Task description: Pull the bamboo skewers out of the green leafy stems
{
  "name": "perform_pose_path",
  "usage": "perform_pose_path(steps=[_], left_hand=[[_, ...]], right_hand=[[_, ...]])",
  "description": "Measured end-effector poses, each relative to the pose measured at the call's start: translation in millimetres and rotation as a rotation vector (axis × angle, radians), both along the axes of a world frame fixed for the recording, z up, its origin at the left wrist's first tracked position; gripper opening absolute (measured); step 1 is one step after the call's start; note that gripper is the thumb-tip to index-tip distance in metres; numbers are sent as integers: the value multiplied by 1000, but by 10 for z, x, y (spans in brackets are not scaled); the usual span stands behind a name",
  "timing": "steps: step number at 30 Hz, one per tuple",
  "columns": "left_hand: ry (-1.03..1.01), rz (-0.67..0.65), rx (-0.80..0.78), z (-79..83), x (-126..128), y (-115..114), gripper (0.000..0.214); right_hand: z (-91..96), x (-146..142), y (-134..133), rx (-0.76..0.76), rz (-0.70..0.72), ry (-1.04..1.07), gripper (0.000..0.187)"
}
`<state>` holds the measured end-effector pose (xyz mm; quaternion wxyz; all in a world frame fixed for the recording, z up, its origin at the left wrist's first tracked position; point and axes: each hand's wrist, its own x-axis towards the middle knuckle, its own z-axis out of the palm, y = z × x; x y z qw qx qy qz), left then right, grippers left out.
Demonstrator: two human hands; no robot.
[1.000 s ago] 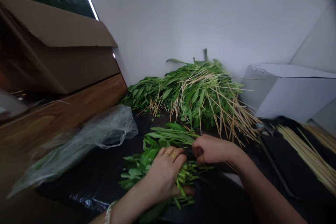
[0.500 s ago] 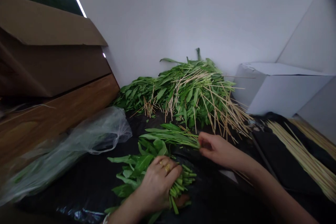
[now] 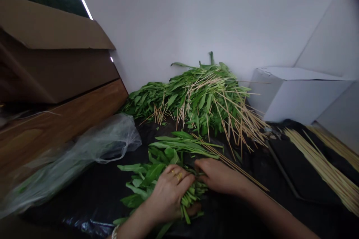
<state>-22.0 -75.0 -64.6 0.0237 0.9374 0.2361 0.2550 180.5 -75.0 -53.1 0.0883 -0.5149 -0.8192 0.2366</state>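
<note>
Wrapped round a thick bunch of leafy greens (image 3: 140,179), my left hand (image 3: 169,190) presses it on the black plastic sheet, with the cut stems pointing right. My right hand (image 3: 215,175) has its fingers curled at the far edge of this bunch, close beside my left fingers; the fingertips are partly hidden among the stems. Just behind lies a small loose group of leafy stalks (image 3: 182,143), its stems pointing right. Thin wooden sticks (image 3: 238,166) lie next to it, running under or behind my right forearm.
A large heap of greens and thin sticks (image 3: 196,93) rests against the wall. At left are a clear plastic bag (image 3: 92,145) with greens inside and a cardboard box (image 3: 56,59). A white box (image 3: 305,93) and long pale sticks (image 3: 319,164) are at right.
My right hand has let go of the loose stalks behind and moved left and toward me, onto the bunch. My left hand keeps its hold in nearly the same place.
</note>
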Motion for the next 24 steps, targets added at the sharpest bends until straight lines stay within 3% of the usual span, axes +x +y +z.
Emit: perform_pose_path(steps=[9,15,20,24], left_hand=[[67,34,-116,12,11,-12,61],[89,-15,-142,217,-9,-29,114],[170,13,-135,430,-166,-46,122],[271,53,-244,455,-299,5,115]], right_hand=[[6,145,-34,57,-151,75,10],[-63,11,-74,30,-67,78,24],[-68,49,-66,30,-58,38,21],[-43,226,-15,36,-148,128,9]])
